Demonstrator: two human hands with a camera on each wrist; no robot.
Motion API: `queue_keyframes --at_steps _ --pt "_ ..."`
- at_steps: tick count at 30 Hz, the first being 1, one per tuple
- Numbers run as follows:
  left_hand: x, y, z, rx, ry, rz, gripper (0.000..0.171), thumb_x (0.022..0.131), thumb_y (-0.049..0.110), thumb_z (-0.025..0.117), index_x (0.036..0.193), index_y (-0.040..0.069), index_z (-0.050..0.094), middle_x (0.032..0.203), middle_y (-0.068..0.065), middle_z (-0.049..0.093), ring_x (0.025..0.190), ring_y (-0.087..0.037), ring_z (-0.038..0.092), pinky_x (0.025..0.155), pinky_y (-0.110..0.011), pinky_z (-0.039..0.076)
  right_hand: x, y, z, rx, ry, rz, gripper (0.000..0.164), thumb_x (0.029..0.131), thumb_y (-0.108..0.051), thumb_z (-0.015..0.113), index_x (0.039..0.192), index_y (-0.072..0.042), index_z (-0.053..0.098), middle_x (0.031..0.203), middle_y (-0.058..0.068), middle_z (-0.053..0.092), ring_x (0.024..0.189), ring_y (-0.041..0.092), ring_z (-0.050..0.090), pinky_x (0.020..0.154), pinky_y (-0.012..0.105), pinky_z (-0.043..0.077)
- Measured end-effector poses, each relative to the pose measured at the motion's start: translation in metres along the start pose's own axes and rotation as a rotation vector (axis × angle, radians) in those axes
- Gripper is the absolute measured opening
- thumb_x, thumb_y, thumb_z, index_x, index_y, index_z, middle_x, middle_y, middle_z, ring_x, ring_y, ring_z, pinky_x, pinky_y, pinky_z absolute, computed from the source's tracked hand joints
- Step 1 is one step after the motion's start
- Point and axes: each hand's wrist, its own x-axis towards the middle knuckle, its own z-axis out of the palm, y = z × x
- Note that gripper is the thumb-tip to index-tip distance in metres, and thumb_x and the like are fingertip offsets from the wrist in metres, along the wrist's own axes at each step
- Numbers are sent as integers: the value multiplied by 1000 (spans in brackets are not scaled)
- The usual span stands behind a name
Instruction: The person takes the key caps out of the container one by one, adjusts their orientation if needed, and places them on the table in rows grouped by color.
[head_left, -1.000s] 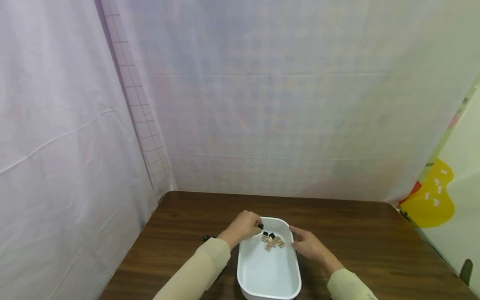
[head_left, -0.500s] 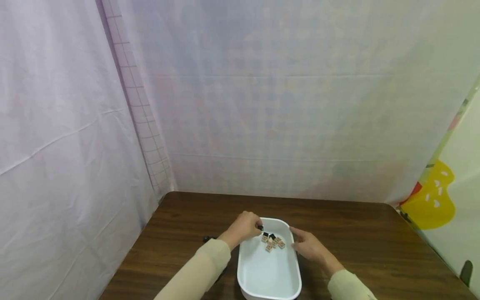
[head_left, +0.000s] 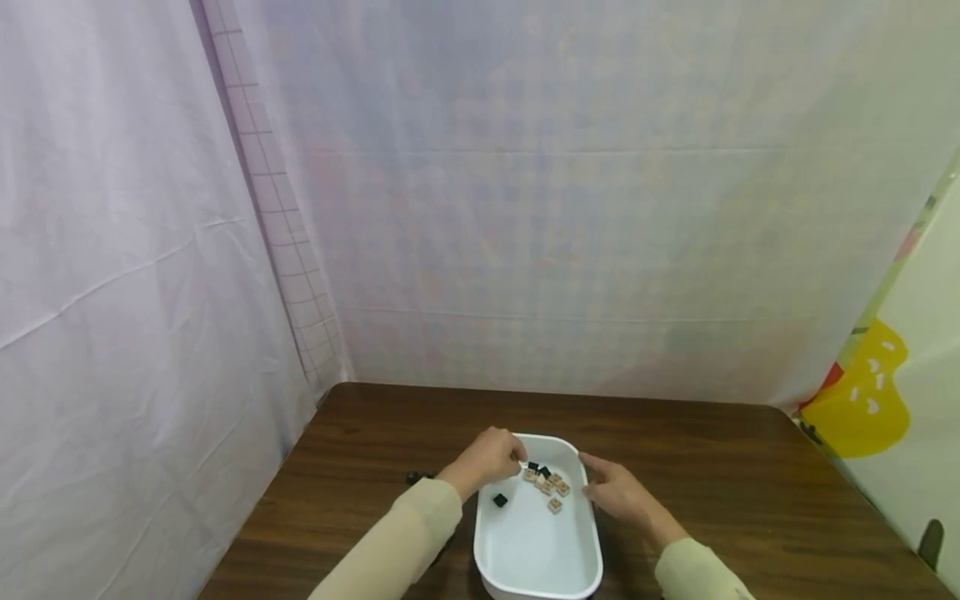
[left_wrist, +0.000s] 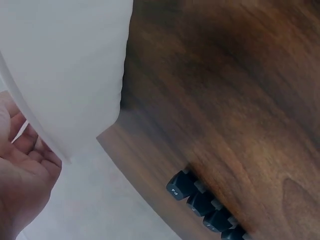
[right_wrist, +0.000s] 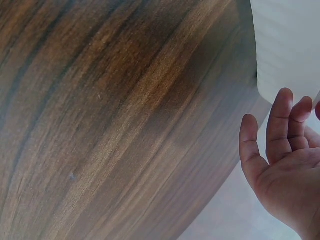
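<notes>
Head view: my left hand [head_left: 486, 456] curled, grip unclear; across open tray [head_left: 536, 546], my loose right hand [head_left: 622, 497] touched the rim [head_left: 596, 529]!

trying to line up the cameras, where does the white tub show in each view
Head: the white tub sits low, just right of centre.
Left wrist: the white tub fills the upper left, cut off by the frame.
Right wrist: the white tub is at the upper right, also cut off.
Shared landmark: the brown wooden table, visible in all three.
</notes>
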Motion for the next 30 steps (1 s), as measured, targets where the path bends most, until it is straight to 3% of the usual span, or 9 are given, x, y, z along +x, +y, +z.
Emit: queue_keyframes --at_steps 2,5,8,10,13,16,19,25,30 --pt "-1 1 2 41 -26 -3 15 85 4 73 99 9 78 87 5 69 74 -7 56 68 -23 48 0 0 0 0 0 0 61 85 2 61 142 11 42 82 11 63 73 21 58 65 32 48" --pt "-4 2 2 127 -65 -8 14 84 12 77 98 15 79 80 11 65 72 -5 52 79 -28 45 0 0 0 3 0 -1 61 85 1 61 143 11 42 83 12 64 74 21 58 66 32 48" --pt "-6 3 2 248 -76 28 18 81 18 82 98 22 79 81 15 64 75 -5 52 87 -33 40 0 0 0 -2 4 3 60 86 1 61 143 10 42 84 11 64 75 21 59 66 32 48" --pt "-8 2 1 327 -71 57 21 79 23 83 100 26 79 91 14 66 86 -8 54 89 -35 38 1 1 1 -1 3 5 60 86 1 61 143 10 42 84 12 64 75 21 59 66 32 48" --pt "-13 -2 0 405 -44 83 24 77 30 85 100 32 78 121 6 62 113 -15 52 94 -37 37 1 1 1 0 2 10 60 86 1 61 143 10 42 85 12 64 75 21 58 66 32 48" --pt "-19 -7 1 398 -25 70 24 76 34 85 99 34 77 143 -5 49 134 -28 40 105 -47 33 1 2 1 3 4 7 60 86 2 60 143 10 42 85 12 64 74 21 59 65 32 48" --pt "-25 -11 3 343 -38 20 23 76 34 85 98 32 77 153 -10 38 141 -37 30 109 -56 28 0 1 1 3 5 -4 60 86 2 60 143 11 42 85 12 65 74 21 60 65 33 49" --pt "-29 -8 8 267 -30 -120 26 75 22 84 100 28 78 158 -16 30 143 -47 24 110 -61 27 0 1 1 3 9 2 59 87 3 59 143 10 42 88 13 66 76 21 60 67 33 50" --pt "-28 0 11 331 -35 -196 30 75 20 84 103 28 79 156 -19 32 142 -50 23 108 -62 29 0 2 2 11 9 -2 59 87 3 59 142 10 42 86 14 65 74 21 59 65 32 49"
